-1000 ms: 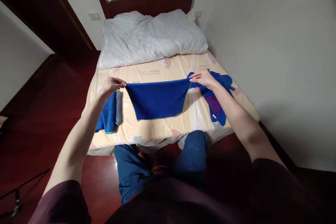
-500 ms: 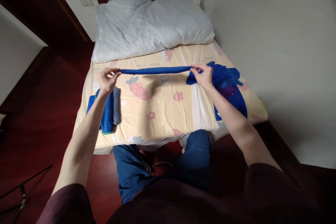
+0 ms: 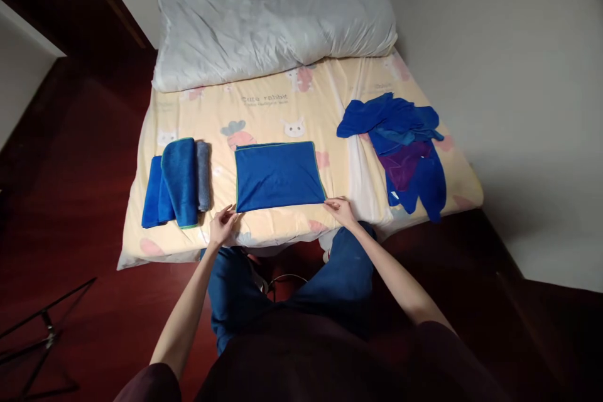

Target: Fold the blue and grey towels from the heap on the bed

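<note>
Blue cloth (image 3: pixel 280 177): in the middle of the bed (image 3: pixel 311 107), at the near side, lying flat with a green edge; call it the middle of the clock, with 12 toward the white bedding (image 3: pixel 273 19)
Why it lies there: it is close to the person's legs (image 3: pixel 346 270), at 6 o'clock, so I think both corners are easy to reach
Neat pile (image 3: pixel 179 182): at 9 o'clock, blue and folded or rolled, I cannot tell which; a grey cloth (image 3: pixel 203 176) lies against its side, maybe to make a tidy row
Messy heap (image 3: pixel 391 116): near 3 o'clock, blue, with a purple cloth (image 3: pixel 405 166) in it; it is well apart, maybe so it does not get mixed up with the neat ones
Left hand (image 3: pixel 222 226): at 8 o'clock, thumb and finger close together, pinching the near left corner
Right hand (image 3: pixel 343 210): at 4 o'clock, fingers nearly closed, pinching the near right corner, perhaps to make the edge straight
</note>
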`<state>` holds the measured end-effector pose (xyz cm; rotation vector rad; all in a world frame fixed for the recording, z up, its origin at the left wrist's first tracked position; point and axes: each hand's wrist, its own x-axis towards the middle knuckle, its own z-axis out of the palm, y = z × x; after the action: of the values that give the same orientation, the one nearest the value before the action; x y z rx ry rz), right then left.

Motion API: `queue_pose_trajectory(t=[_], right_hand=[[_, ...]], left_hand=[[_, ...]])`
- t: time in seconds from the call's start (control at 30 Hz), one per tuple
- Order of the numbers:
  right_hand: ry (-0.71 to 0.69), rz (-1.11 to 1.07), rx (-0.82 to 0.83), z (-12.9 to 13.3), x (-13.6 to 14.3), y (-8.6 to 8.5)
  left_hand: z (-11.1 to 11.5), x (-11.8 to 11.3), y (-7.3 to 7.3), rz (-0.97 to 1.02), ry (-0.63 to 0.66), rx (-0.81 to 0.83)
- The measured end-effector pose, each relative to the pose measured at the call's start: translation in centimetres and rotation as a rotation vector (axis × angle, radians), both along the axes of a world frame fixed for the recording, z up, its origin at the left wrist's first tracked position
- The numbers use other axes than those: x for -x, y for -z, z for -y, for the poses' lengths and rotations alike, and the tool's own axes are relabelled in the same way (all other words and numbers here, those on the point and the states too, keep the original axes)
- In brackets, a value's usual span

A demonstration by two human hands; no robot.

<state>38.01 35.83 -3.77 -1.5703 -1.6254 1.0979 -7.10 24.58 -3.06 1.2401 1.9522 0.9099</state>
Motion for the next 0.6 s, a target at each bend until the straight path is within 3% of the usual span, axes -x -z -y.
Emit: queue_pose_trajectory(t=[0.13, 0.27, 0.4, 0.53, 0.6], right_hand=[[0.132, -0.134, 0.088, -0.9, 0.6, -0.2], [0.146, -0.152, 0.151, -1.9, 0.5, -0.9], [0.095, -0.157, 0.263, -1.2, -1.2, -1.7], [-0.026, -0.153, 0.421, 0.6, -2.9, -1.9], [-0.063, -0.156, 0.479, 0.9, -3.2, -1.9]], left_hand=[[-2.3, 0.2, -0.7, 0.091, -0.012, 0.092], [-3.5, 1.5, -1.0, 0.144, -0.037, 0.115], [-1.6, 2.9, -0.9, 0.149, 0.02, 0.116], [1.3, 3.3, -0.7, 0.184, 0.12, 0.222], [1.7, 3.1, -0.7, 0.218, 0.16, 0.273]])
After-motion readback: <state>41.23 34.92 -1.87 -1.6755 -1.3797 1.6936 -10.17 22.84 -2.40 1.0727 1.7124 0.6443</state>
